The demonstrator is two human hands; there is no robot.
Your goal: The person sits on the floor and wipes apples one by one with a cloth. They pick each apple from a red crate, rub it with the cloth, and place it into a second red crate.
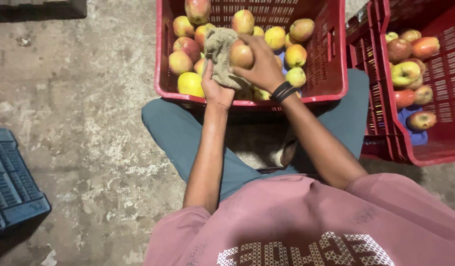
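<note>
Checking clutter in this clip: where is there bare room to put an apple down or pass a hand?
Bare concrete floor lies open between the front red crate and the blue crate. The front crate is packed with apples, and both hands work there: the left hand holds a cloth, the right hand an apple. The right-side crate is fairly full too.

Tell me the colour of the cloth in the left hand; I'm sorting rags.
Dull olive-brown cloth, seen in the head view, held against an apple.
</note>
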